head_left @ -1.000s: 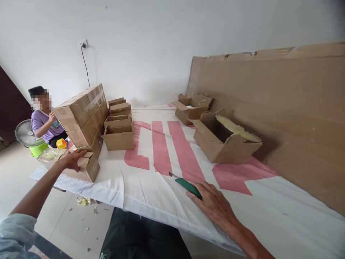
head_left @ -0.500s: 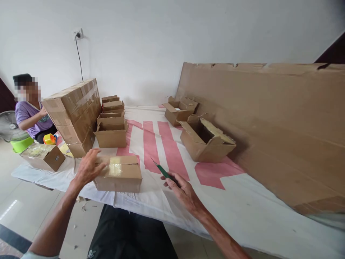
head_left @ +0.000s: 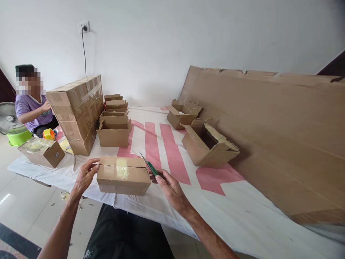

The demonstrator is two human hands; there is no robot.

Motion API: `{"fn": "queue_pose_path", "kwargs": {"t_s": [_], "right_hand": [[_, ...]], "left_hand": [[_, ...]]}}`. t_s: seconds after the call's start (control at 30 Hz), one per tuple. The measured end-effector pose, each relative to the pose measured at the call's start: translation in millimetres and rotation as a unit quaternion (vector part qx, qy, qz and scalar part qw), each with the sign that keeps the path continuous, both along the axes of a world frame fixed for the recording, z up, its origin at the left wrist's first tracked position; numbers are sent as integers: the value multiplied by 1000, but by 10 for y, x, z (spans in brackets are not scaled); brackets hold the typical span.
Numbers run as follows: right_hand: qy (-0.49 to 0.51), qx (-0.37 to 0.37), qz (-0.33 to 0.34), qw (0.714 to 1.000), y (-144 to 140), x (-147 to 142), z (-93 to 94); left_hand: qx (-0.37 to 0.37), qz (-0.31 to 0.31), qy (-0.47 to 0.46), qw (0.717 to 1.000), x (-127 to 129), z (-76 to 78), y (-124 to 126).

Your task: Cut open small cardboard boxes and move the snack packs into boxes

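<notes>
White-and-red cloth [head_left: 242, 201], left hand [head_left: 85, 174] steadying taped box [head_left: 123, 175], right hand [head_left: 168, 187] gripping green knife [head_left: 151, 167] beside it.

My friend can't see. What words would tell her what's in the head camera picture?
A person's left hand steadies a small taped brown cardboard box on a white-and-red cloth-covered table, while the right hand holds a green-handled utility knife beside it. Open cardboard boxes and a stack of sealed cartons sit behind; another person in a purple shirt sits far left.

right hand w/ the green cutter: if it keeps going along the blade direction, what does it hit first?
Probably the taped carton: the right hand aims the green cutter up-left, its tip right at the carton's top right edge. Depth is unclear; it may skim past behind.
</notes>
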State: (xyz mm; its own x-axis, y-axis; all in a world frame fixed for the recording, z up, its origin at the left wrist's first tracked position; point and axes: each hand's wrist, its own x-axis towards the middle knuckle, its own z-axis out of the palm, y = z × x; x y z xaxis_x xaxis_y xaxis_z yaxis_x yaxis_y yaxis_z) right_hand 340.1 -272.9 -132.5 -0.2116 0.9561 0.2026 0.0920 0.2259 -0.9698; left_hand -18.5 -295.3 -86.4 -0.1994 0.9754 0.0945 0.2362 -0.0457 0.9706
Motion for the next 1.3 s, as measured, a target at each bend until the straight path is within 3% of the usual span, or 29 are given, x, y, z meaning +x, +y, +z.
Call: {"fn": "queue_pose_path", "kwargs": {"t_s": [0.13,0.37,0.8,0.9,1.0,1.17,1.3], "right_hand": [[-19,2,-3,1000,-14,47,22],[-117,35,-29,992,-19,125,146],[-214,65,32,974,-26,213,370],[-222,84,49,970,13,254,535],[-219,109,75,967,56,228,816],[-245,127,182,944,105,-39,1260],[-277,152,236,919,157,-282,1430]], "left_hand": [[21,-10,-33,999,48,-24,-95],[7,-15,-10,1000,128,-25,-173],[20,-25,8,999,248,-116,-194],[22,-23,17,999,238,-139,-212],[30,-25,19,999,248,-168,-253],[29,-23,14,999,289,-163,-357],[29,-22,13,999,319,-133,-406]]}}
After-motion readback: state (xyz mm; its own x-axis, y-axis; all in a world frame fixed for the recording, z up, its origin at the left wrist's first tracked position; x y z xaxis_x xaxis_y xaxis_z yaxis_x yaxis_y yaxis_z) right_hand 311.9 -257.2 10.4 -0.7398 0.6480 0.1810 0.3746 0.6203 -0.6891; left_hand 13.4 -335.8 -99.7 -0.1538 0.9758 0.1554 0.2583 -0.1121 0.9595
